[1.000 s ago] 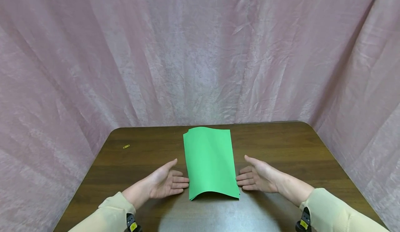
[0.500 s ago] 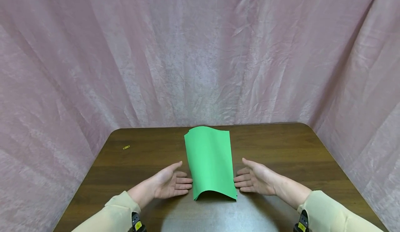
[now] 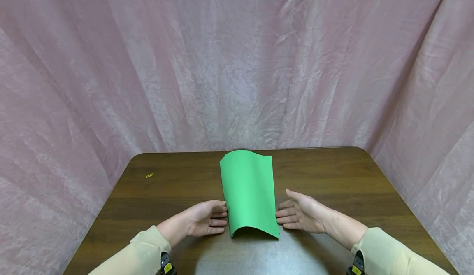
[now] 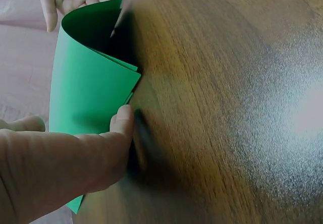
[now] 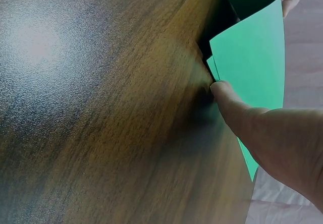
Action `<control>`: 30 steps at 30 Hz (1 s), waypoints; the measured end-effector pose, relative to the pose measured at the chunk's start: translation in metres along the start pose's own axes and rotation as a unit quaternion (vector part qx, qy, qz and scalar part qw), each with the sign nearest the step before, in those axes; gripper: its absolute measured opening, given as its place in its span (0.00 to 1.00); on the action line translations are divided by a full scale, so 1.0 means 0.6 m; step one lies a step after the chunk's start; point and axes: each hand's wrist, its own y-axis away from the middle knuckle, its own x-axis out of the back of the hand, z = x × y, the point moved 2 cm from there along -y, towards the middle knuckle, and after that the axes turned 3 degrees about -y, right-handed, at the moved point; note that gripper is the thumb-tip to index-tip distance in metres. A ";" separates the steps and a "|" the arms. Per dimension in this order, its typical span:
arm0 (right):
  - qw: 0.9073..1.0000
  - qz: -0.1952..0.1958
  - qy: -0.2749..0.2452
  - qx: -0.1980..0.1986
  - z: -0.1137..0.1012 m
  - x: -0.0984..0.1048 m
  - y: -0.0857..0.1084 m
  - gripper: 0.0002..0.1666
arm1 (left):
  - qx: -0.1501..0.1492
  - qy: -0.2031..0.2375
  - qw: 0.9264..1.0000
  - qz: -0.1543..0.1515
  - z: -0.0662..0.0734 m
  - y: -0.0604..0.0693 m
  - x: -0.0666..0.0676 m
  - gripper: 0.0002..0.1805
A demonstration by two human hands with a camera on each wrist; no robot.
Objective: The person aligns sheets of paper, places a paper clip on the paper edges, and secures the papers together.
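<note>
Several green sheets (image 3: 249,192) lie stacked on the table, bowed upward in the middle so the near edge arches off the wood. My left hand (image 3: 203,219) touches their left edge with its fingertips, fingers extended and thumb beside them. Against the right edge rest the fingertips of my right hand (image 3: 305,214), its fingers straight and thumb raised. Layered, slightly uneven corners of the green sheets (image 4: 88,90) show in the left wrist view, beside my left hand (image 4: 65,163). In the right wrist view my right hand (image 5: 272,133) meets the opposite edge.
A small yellow paper clip (image 3: 149,175) lies at the back left of the brown wooden table (image 3: 326,172). Pink curtains (image 3: 237,69) hang behind the table and along its sides.
Both hands have moved inward, and the sheets between them bow up more, their width narrower. The left thumb has come down toward the sheets' left edge.
</note>
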 end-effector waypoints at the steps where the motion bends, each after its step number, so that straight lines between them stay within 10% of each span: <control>1: 1.000 -0.001 0.000 0.000 0.000 0.000 0.000 0.53 | -0.001 0.003 1.000 0.002 0.000 0.000 -0.001 0.37; 30: 1.000 -0.007 -0.002 0.005 0.005 0.004 -0.002 0.53 | -0.062 0.098 0.993 -0.009 -0.001 -0.021 -0.010 0.25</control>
